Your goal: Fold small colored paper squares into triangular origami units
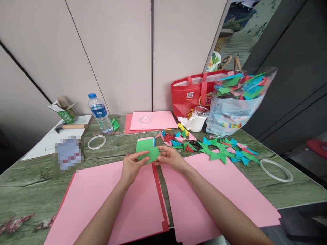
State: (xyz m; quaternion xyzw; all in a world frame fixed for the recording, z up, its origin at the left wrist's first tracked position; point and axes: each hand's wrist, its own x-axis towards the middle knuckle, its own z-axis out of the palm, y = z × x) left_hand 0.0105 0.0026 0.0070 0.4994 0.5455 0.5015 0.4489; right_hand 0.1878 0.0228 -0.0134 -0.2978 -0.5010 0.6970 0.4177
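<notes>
I see both hands clamped on the small green folded paper square (147,151). The left hand (132,167) pinches its 7 o'clock corner and the right hand (170,157) its 3 o'clock edge, steadying it above the large pink paper sheets (133,211). Folded coloured paper triangles (224,153) lie at 2 o'clock.

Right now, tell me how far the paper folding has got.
Done: folded pieces lie heaped on the table, and the bag holds many more. In hand: the left hand and right hand pinch a green sheet, which looks partly folded. Left: a small stack of flat sheets just behind it.
</notes>
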